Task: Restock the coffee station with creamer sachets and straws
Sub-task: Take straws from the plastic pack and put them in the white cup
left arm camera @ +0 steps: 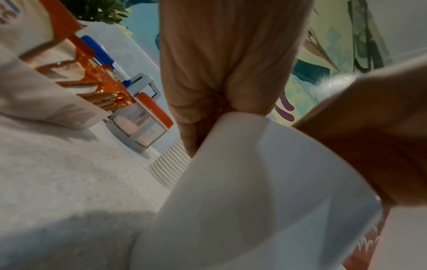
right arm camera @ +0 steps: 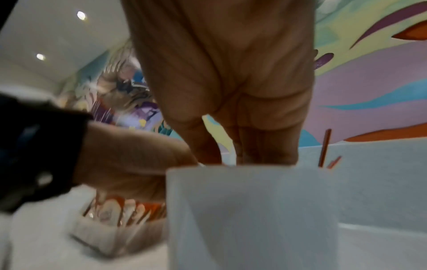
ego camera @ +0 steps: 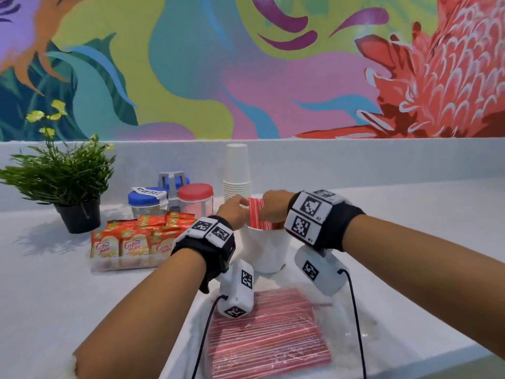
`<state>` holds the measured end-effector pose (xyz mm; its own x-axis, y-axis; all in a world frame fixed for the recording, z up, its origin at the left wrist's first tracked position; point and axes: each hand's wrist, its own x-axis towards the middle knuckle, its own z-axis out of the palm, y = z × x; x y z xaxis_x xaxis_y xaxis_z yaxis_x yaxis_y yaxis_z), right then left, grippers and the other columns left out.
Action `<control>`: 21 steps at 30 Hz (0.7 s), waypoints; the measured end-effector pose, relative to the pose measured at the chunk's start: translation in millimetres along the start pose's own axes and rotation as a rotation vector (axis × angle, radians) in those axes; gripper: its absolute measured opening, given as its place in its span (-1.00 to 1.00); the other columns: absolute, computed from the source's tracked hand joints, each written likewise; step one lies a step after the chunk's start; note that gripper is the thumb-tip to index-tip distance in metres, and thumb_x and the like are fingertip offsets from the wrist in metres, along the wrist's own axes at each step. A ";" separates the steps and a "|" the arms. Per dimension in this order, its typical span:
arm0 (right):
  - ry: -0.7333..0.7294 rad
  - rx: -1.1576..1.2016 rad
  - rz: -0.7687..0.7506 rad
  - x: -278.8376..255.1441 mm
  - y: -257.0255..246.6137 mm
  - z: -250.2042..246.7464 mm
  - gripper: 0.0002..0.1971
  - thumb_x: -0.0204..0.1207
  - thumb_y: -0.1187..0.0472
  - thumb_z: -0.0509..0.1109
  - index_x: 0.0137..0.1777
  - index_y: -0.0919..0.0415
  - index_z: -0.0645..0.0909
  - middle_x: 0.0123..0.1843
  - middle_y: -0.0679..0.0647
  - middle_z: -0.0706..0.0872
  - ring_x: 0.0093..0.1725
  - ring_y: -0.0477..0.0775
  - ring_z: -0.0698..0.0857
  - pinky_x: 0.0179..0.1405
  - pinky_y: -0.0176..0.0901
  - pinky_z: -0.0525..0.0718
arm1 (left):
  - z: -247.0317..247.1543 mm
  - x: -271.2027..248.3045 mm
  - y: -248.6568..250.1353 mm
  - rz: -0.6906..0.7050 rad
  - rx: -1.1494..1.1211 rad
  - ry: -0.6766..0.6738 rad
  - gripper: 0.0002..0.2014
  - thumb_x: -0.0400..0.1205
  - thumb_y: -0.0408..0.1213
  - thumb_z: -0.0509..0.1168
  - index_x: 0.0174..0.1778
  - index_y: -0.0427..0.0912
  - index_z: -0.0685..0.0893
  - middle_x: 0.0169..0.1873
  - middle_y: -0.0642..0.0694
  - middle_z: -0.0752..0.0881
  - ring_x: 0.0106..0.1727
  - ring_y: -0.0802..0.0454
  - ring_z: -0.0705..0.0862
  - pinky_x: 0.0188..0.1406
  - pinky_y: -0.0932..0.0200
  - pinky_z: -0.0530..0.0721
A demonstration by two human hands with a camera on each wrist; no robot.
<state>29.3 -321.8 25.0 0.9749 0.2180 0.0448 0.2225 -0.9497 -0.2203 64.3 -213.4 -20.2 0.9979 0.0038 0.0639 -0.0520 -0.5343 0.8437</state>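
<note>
A bundle of red-and-white striped straws (ego camera: pixel 256 213) stands with its lower end inside the white holder cup (ego camera: pixel 266 251) mid-counter. My left hand (ego camera: pixel 240 207) grips the bundle's left side and my right hand (ego camera: pixel 270 207) grips its right side, both just above the rim. The left wrist view has my left hand (left arm camera: pixel 221 95) above the holder (left arm camera: pixel 254 182). In the right wrist view my fingers (right arm camera: pixel 265 146) reach down behind the holder (right arm camera: pixel 254 210), and loose straws (right arm camera: pixel 324 149) stick up at its right. Creamer sachets (ego camera: pixel 128 242) fill a clear tray left of the holder.
An open plastic pack of straws (ego camera: pixel 265 329) lies at the counter's front edge under my wrists. Behind the holder stand a stack of paper cups (ego camera: pixel 237 170), a blue-lidded jar (ego camera: pixel 144 201) and a red-lidded jar (ego camera: pixel 195 194). A potted plant (ego camera: pixel 65 181) sits far left.
</note>
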 end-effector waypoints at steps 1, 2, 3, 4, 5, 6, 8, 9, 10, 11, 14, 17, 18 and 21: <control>-0.009 -0.012 0.002 0.6 1.8 5.4 -0.68 0.59 0.21 0.24 0.26 0.36 0.56 0.27 0.28 0.64 0.13 0.23 0.64 -0.03 -0.13 0.48 | -0.7 0.4 -1.1 0.002 0.009 -0.004 -0.66 0.60 -0.43 0.15 0.30 -0.24 0.53 0.25 -0.34 0.63 0.31 -0.24 0.59 0.24 0.01 0.57; -0.006 -0.037 0.013 2.2 3.8 10.3 -0.66 0.59 0.20 0.24 0.29 0.36 0.54 0.32 0.30 0.61 0.26 0.27 0.61 0.05 -0.07 0.50 | -1.9 -1.3 -0.8 0.003 0.012 -0.005 -0.66 0.60 -0.44 0.13 0.30 -0.25 0.53 0.25 -0.34 0.62 0.32 -0.25 0.58 0.27 -0.01 0.56; 0.006 -0.048 0.023 4.2 5.2 14.3 -0.64 0.59 0.20 0.24 0.32 0.37 0.52 0.35 0.30 0.58 0.33 0.29 0.57 0.14 -0.04 0.51 | -2.6 -1.6 -1.3 0.006 0.016 -0.005 -0.65 0.60 -0.46 0.11 0.30 -0.27 0.53 0.25 -0.34 0.62 0.32 -0.26 0.57 0.29 -0.03 0.54; 0.009 -0.043 0.034 6.4 7.1 17.1 -0.63 0.59 0.20 0.23 0.34 0.37 0.50 0.36 0.31 0.56 0.35 0.29 0.55 0.19 -0.02 0.52 | -3.0 -1.3 -2.2 0.011 0.019 -0.004 -0.66 0.60 -0.45 0.10 0.29 -0.27 0.54 0.25 -0.33 0.62 0.32 -0.26 0.57 0.31 -0.04 0.54; 0.011 -0.017 0.037 11.1 6.1 20.1 -0.63 0.59 0.20 0.24 0.34 0.37 0.50 0.36 0.30 0.57 0.30 0.28 0.57 0.14 -0.05 0.55 | -3.5 -0.3 -3.4 0.022 0.025 -0.001 -0.68 0.60 -0.44 0.12 0.27 -0.27 0.55 0.24 -0.31 0.63 0.32 -0.25 0.57 0.31 -0.04 0.54; 0.013 0.033 0.037 16.2 4.9 22.8 -0.62 0.57 0.19 0.26 0.33 0.37 0.51 0.33 0.30 0.59 0.18 0.23 0.60 0.00 -0.11 0.58 | -4.0 0.4 -4.1 0.032 0.019 -0.004 -0.71 0.61 -0.42 0.14 0.22 -0.27 0.58 0.23 -0.29 0.64 0.30 -0.23 0.58 0.31 -0.05 0.54; 0.014 0.144 0.023 24.3 0.4 26.1 -0.63 0.53 0.15 0.32 0.27 0.34 0.54 0.20 0.28 0.67 -0.06 0.12 0.55 -0.29 -0.24 0.52 | -4.9 1.6 -5.1 0.053 -0.025 -0.029 -0.81 0.61 -0.44 0.16 0.04 -0.22 0.63 0.15 -0.27 0.66 0.22 -0.17 0.61 0.32 -0.08 0.54; 0.022 0.185 0.020 28.3 -0.6 27.7 -0.68 0.52 0.14 0.34 0.20 0.31 0.56 0.08 0.23 0.69 -0.11 0.09 0.53 -0.34 -0.27 0.49 | -5.7 2.0 -4.8 0.059 -0.065 -0.048 -0.83 0.61 -0.46 0.16 -0.05 -0.18 0.64 0.10 -0.27 0.66 0.16 -0.12 0.60 0.36 -0.12 0.54; 0.024 0.212 0.040 30.6 -1.1 28.5 -0.78 0.51 0.14 0.37 0.07 0.27 0.57 -0.08 0.17 0.66 -0.18 0.07 0.53 -0.40 -0.29 0.45 | -6.7 1.9 -4.3 0.062 -0.122 -0.063 -0.82 0.62 -0.49 0.16 -0.04 -0.17 0.63 0.09 -0.28 0.64 0.15 -0.10 0.58 0.39 -0.15 0.54; 0.024 0.248 0.056 32.4 -0.2 29.2 -0.84 0.49 0.14 0.41 -0.13 0.21 0.52 -0.22 0.12 0.58 -0.28 0.06 0.52 -0.46 -0.31 0.40 | -8.1 2.5 -4.2 0.063 -0.188 -0.067 -0.78 0.63 -0.50 0.16 0.10 -0.19 0.60 0.15 -0.29 0.63 0.19 -0.10 0.58 0.40 -0.13 0.52; 0.007 0.284 0.067 35.8 3.1 32.3 -0.61 0.45 0.09 0.45 -0.43 0.18 0.33 -0.44 0.06 0.42 -0.45 0.00 0.43 -0.51 -0.28 0.34 | -14.7 3.8 -2.3 0.052 -0.368 -0.059 -0.45 0.64 -0.58 0.09 0.56 -0.17 0.24 0.37 -0.27 0.53 0.34 -0.16 0.54 0.32 0.02 0.52; 0.004 0.239 0.041 37.4 2.6 35.0 -0.69 0.49 0.07 0.38 -0.38 0.20 0.42 -0.31 0.10 0.51 -0.21 0.10 0.53 -0.26 -0.19 0.43 | -19.7 6.1 2.3 0.084 -0.405 -0.055 -0.41 0.60 -0.70 -0.04 0.53 -0.19 0.33 0.25 -0.19 0.53 0.19 -0.09 0.53 0.05 0.13 0.55; -0.002 0.233 0.033 36.0 2.1 34.8 -0.76 0.50 0.09 0.38 -0.29 0.24 0.53 -0.23 0.13 0.55 -0.15 0.10 0.54 -0.19 -0.19 0.44 | -20.5 6.9 3.1 0.090 -0.388 -0.047 -0.45 0.58 -0.72 -0.05 0.45 -0.25 0.44 0.20 -0.19 0.55 0.16 -0.06 0.53 0.06 0.15 0.55; 0.036 0.277 -0.007 34.6 5.8 32.8 -0.72 0.45 0.16 0.44 0.10 0.29 0.68 -0.12 0.13 0.62 -0.09 0.09 0.59 -0.23 -0.22 0.49 | -20.3 7.8 1.2 0.128 -0.300 0.046 -0.61 0.56 -0.67 0.06 0.18 -0.38 0.68 -0.04 -0.19 0.69 0.04 0.01 0.60 0.15 0.22 0.57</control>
<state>64.1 -312.4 -6.7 0.9741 0.2113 0.0806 0.2239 -0.8497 -0.4773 71.2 -196.9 -7.9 0.9803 -0.0052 0.1976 -0.1921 -0.2604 0.9462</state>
